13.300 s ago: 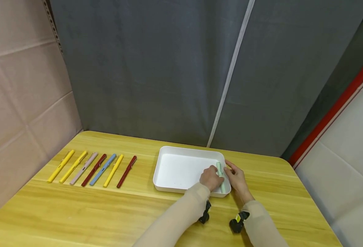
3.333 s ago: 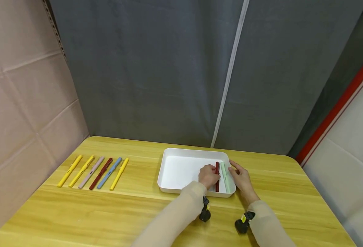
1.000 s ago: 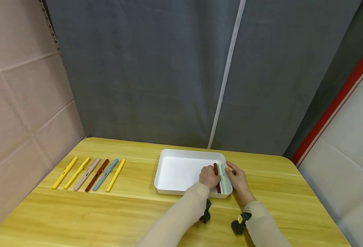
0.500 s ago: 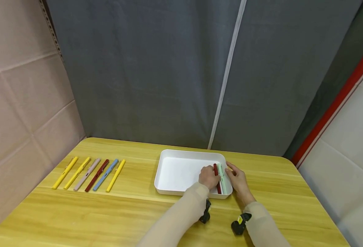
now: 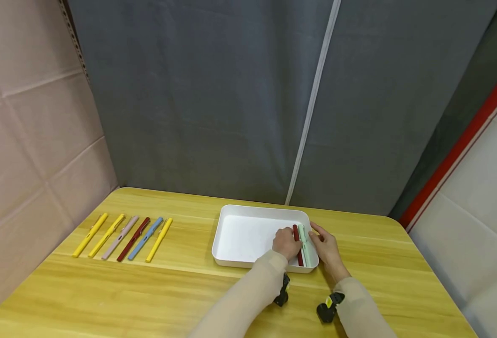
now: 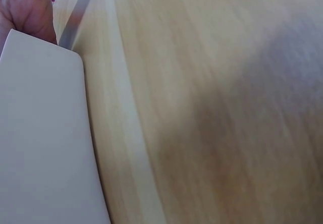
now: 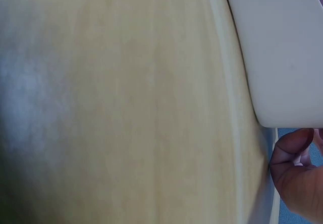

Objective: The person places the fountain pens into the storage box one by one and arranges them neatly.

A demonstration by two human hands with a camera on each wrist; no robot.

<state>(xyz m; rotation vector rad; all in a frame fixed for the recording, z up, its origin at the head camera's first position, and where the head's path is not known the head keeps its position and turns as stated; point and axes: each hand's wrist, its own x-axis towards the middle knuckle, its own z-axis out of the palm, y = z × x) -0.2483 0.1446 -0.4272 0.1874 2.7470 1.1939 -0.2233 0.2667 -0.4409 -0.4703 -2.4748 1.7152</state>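
Observation:
In the head view a white tray [image 5: 241,237] stands on the wooden table. Inside, by its right wall, a mint-green pen [image 5: 305,251] lies beside a dark red pen [image 5: 296,231]. My left hand [image 5: 285,243] reaches into the tray and pinches the dark red pen from its left side, covering part of its middle. My right hand [image 5: 326,249] holds the tray's right side at the rim, with thumb and fingers bent. In the right wrist view the thumb [image 7: 295,142] meets the tray's corner. The left wrist view shows no pen.
Left of the tray lies a slanted row of pens: yellow [image 5: 89,235], yellow [image 5: 106,235], pale pink [image 5: 119,237], dark red [image 5: 133,239], blue [image 5: 145,238] and yellow [image 5: 159,240]. A grey curtain [image 5: 210,103] hangs behind the table [image 5: 147,295].
Since the oldest frame, a dark red pen has gone from the row's right end into the tray. Since 3.3 seconds ago, it and the mint-green pen have come closer together. Lately the hands barely move.

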